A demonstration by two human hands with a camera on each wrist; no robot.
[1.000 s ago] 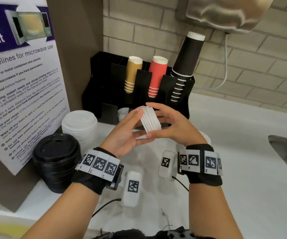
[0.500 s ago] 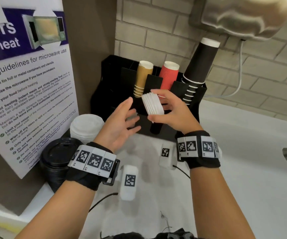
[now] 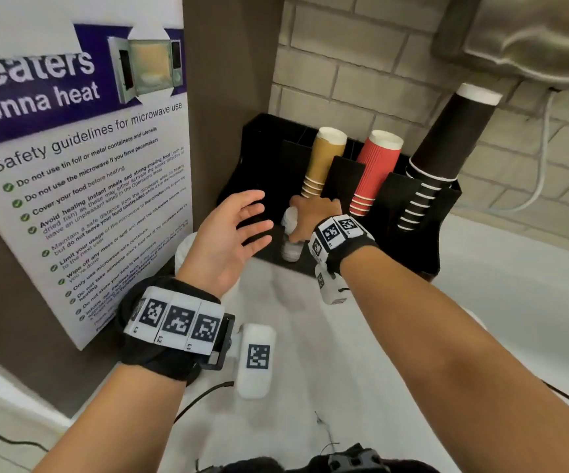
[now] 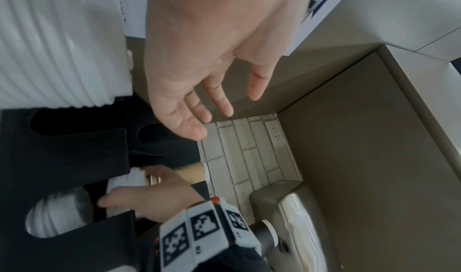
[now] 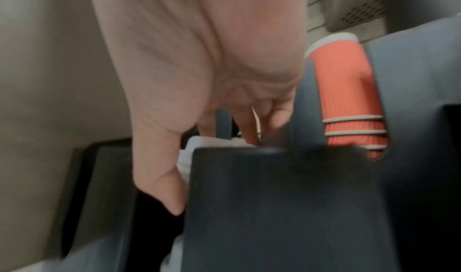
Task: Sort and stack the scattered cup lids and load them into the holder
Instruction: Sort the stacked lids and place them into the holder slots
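On the far left a microwave safety poster (image 3: 81, 186) leans against the brown panel, and just in front of its lower edge a tall stack of large white lids (image 4: 57, 43) stands on the white counter (image 3: 515, 319), mostly hidden behind the left wrist from overhead.

The left hand (image 3: 232, 240) floats above that stack, palm turned inward toward the holder, forearm reaching forward from the lower left. Its 4 fingers (image 4: 219, 98) are spread and nearly straight, thumb apart, touching nothing and carrying nothing.

Next comes the black holder (image 3: 262, 158) against the brick wall. The right arm crosses in from the lower right, wrist bent down, and the right hand (image 3: 314, 213) is pushed into a front slot of the holder. Its fingers and thumb are curled around a small stack of white lids (image 4: 134, 177), thumb down one side and fingers down the other, the stack sitting partly inside the slot. Directly below it, in the same slot, more white lids (image 3: 291, 249) show through the rounded front opening. Whether the gripped stack already touches those I cannot tell; the close view is blurred there.

Further right, 3 columns of upside-down cups stand in the holder's rear wells: tan cups (image 3: 324, 158), red ribbed cups (image 3: 375, 172), then black cups (image 3: 447, 145) tilting right. A steel wall dispenser (image 3: 532, 39) hangs above them.
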